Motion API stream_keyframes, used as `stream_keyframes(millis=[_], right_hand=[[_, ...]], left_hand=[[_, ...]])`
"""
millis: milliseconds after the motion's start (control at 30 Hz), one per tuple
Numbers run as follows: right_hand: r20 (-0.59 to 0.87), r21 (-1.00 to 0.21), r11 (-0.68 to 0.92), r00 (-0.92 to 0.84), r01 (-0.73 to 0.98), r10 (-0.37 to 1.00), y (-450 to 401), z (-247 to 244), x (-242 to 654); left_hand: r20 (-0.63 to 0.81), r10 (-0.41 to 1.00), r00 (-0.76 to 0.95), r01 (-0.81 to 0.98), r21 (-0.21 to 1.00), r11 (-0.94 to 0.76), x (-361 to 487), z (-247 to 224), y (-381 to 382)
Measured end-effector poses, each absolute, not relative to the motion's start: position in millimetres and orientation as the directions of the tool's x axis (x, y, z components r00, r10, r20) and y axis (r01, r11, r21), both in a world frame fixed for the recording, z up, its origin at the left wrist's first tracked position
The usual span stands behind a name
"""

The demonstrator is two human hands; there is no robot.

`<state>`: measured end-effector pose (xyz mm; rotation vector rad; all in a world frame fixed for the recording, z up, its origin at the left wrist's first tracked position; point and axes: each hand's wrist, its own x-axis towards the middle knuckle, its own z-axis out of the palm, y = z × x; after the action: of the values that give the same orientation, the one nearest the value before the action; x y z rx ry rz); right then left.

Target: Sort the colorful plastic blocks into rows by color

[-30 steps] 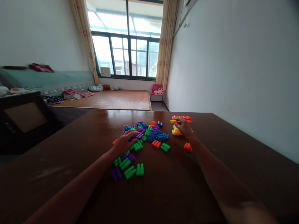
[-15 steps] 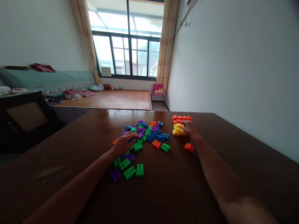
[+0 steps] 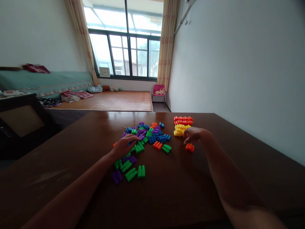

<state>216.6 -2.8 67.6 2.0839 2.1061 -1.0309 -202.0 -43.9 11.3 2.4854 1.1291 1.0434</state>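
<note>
My left hand (image 3: 125, 145) rests with its fingers stretched out over the left side of a pile of plastic toy blocks (image 3: 143, 135), blue, green, purple and orange. A blue block partly shows beneath it. My right hand (image 3: 193, 135) hangs just above a single orange block (image 3: 190, 147), fingers bent downward and apart from the thumb, with nothing visible in them. Right behind that hand lies a group of yellow blocks (image 3: 179, 129), partly covered by it. Behind the yellow group, red-orange blocks (image 3: 183, 120) are lined up in rows.
Loose green blocks (image 3: 141, 171) and purple blocks (image 3: 117, 176) lie on the near side of the brown table (image 3: 166, 190). A green block (image 3: 167, 148) sits right of the pile. Beyond the table are a bed (image 3: 119, 100), a pink chair (image 3: 159, 90) and a window.
My right hand has come off the yellow blocks and moved toward me, over the single orange block. The left hand stays on the pile. The whole view has shifted slightly.
</note>
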Motion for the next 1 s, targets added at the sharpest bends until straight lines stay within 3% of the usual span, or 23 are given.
stream_keyframes(millis=[133, 233, 333, 433, 533, 700, 767, 900, 1000], right_hand=[[-0.539, -0.306, -0.119, -0.069, 0.945, 0.84, -13, 59, 212], [-0.564, -0.299, -0.12, -0.073, 0.947, 0.823, -15, 55, 211], [-0.508, -0.381, -0.017, -0.194, 0.924, 0.839, -15, 53, 206], [-0.374, -0.495, 0.189, -0.404, 0.848, 0.835, -13, 52, 196], [-0.286, -0.532, 0.331, -0.534, 0.779, 0.796, -11, 50, 185], [-0.331, -0.682, 0.257, -0.603, 0.684, 0.726, -11, 51, 184], [-0.26, -0.729, 0.215, -0.553, 0.65, 0.791, -10, 56, 194], [0.071, -0.772, 0.219, -0.261, 0.596, 0.963, 13, 63, 223], [0.216, -0.722, 0.187, -0.04, 0.666, 0.976, 53, 57, 244]], left_hand=[[0.509, 0.718, 0.474, 0.566, 0.448, -0.692, -202, 10, -44], [0.51, 0.715, 0.477, 0.564, 0.446, -0.695, -201, 11, -45], [0.52, 0.72, 0.46, 0.575, 0.444, -0.687, -205, 12, -44], [0.542, 0.735, 0.408, 0.612, 0.436, -0.661, -219, 13, -37], [0.569, 0.764, 0.306, 0.679, 0.432, -0.594, -241, 11, -24], [0.522, 0.853, 0.021, 0.743, 0.563, -0.362, -272, 7, -10], [0.488, 0.871, -0.058, 0.726, 0.619, -0.299, -277, 5, -9], [0.443, 0.89, -0.113, 0.678, 0.689, -0.257, -283, -3, -4], [0.412, 0.906, -0.099, 0.653, 0.714, -0.253, -284, -10, 1]])
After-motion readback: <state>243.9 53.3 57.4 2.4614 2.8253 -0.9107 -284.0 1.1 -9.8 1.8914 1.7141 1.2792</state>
